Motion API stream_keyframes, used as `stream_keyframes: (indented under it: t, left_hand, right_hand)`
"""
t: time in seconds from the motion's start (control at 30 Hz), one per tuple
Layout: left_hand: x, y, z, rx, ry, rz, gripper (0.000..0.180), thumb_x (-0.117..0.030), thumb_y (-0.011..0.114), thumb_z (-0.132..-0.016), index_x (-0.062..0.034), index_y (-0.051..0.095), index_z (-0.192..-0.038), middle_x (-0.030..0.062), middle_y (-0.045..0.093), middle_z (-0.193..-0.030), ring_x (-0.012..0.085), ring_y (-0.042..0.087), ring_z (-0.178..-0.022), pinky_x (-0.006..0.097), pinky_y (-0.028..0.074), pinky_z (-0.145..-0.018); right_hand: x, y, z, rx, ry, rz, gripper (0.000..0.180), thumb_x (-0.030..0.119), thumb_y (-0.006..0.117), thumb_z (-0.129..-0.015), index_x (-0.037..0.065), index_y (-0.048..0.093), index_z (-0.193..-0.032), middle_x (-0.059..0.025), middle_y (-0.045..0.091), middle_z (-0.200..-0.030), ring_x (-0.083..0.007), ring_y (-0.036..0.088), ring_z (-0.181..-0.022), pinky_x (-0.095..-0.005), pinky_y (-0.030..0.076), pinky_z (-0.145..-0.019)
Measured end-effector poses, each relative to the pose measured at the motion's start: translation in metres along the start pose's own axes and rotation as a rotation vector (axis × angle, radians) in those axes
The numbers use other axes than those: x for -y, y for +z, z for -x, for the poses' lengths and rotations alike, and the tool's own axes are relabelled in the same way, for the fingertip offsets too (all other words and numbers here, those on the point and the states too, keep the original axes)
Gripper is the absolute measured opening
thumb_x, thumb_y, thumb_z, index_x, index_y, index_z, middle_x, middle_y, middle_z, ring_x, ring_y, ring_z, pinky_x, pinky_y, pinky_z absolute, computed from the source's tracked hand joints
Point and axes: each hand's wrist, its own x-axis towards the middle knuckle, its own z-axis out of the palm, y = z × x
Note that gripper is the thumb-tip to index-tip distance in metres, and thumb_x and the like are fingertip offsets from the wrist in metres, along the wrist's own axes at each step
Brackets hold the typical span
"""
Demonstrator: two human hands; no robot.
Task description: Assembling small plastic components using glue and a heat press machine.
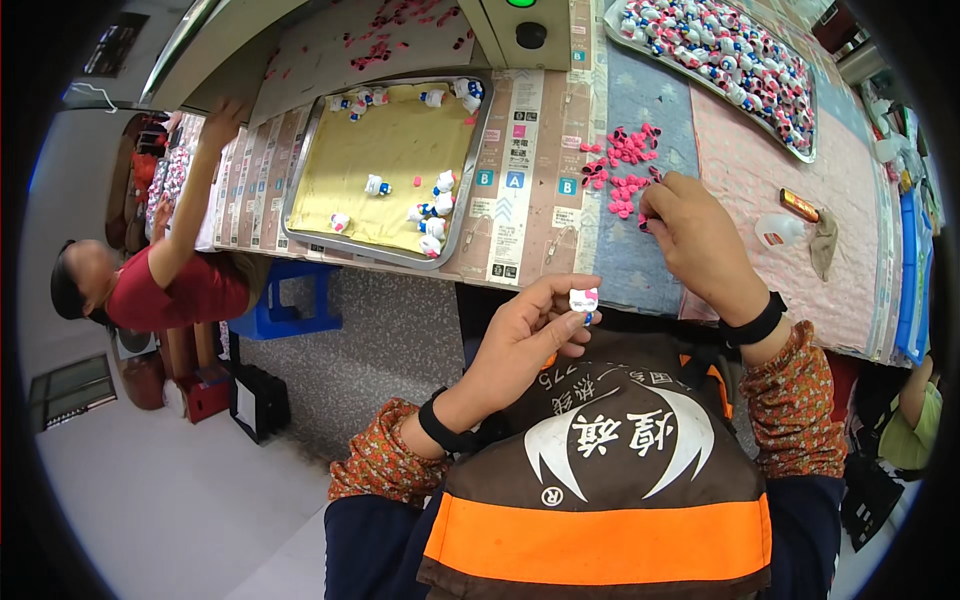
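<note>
Between the thumb and fingers of my left hand (pixel 535 325) is a small white toy figurine (pixel 583 299) with a pink bow and a bit of blue below. My right hand (pixel 695 235) reaches down to the blue cloth (pixel 655 100), its thumb and fingertips pinched together. A small dark pink piece shows at those fingertips, at the edge of a loose pile of small pink plastic pieces (pixel 630 146). To the left, a metal tray (pixel 467 180) lined with yellow holds several of the white and blue figurines (pixel 378 186), mostly along its right side and top edge.
A second metal tray (pixel 812 150) at the far right is heaped with figurines. A white bottle (pixel 780 230), a small orange-and-black tube (pixel 798 205) and a tan cloth scrap (pixel 824 245) lie on the pink cloth (pixel 740 180). A machine housing (pixel 515 40) stands behind. Another person (pixel 185 270) works at the left.
</note>
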Motion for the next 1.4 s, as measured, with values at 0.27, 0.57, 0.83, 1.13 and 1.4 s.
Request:
stream_keyframes:
  t: [0.27,0.57,0.83,1.13,1.4]
  left_hand:
    - [-0.001,0.002,0.001,-0.025,-0.01,0.014,0.038,-0.013,0.054,-0.102,-0.0065,0.051,-0.139,0.0092,0.064,-0.112,0.0104,0.063,-0.096,0.026,0.055,-0.084]
    - [-0.002,0.009,0.001,-0.085,0.038,0.119,0.04,-0.007,0.056,-0.1,-0.0011,0.048,-0.138,0.0115,0.063,-0.112,0.0134,0.066,-0.095,0.026,0.058,-0.082]
    - [0.001,0.015,0.002,-0.058,0.132,0.039,0.04,-0.005,0.062,-0.097,-0.0021,0.053,-0.136,0.0062,0.062,-0.108,0.0081,0.063,-0.093,0.023,0.056,-0.08]
    - [0.002,0.017,0.002,-0.036,0.123,-0.119,0.04,0.001,0.057,-0.098,0.0028,0.05,-0.138,0.0092,0.064,-0.114,0.0109,0.064,-0.1,0.025,0.056,-0.086]
    - [0.005,0.021,0.001,-0.012,0.102,0.0,0.039,0.001,0.055,-0.099,0.0025,0.05,-0.137,0.009,0.063,-0.113,0.012,0.064,-0.101,0.027,0.057,-0.087]
  right_hand:
    - [-0.005,0.0,0.003,-0.021,-0.061,0.026,0.012,0.0,0.06,-0.082,0.002,0.053,-0.091,-0.0164,0.056,-0.088,-0.0382,0.057,-0.086,-0.046,0.047,-0.075]
    - [0.036,-0.03,0.026,0.096,0.17,-0.734,0.01,0.001,0.064,-0.084,0.003,0.06,-0.093,-0.0012,0.057,-0.078,-0.0075,0.054,-0.07,-0.0241,0.045,-0.064]
    - [0.065,-0.022,0.05,0.184,0.317,-1.148,0.008,0.001,0.067,-0.088,0.001,0.061,-0.093,-0.0006,0.062,-0.082,-0.0042,0.058,-0.075,-0.0226,0.047,-0.063]
    - [0.066,-0.02,0.052,0.124,0.312,-0.992,0.01,-0.001,0.067,-0.083,0.0,0.058,-0.086,-0.005,0.061,-0.076,-0.008,0.059,-0.069,-0.0252,0.047,-0.06]
    - [0.071,-0.013,0.057,0.029,0.341,-0.95,0.014,-0.002,0.066,-0.079,0.001,0.053,-0.08,-0.0063,0.058,-0.072,-0.011,0.057,-0.064,-0.0273,0.047,-0.058]
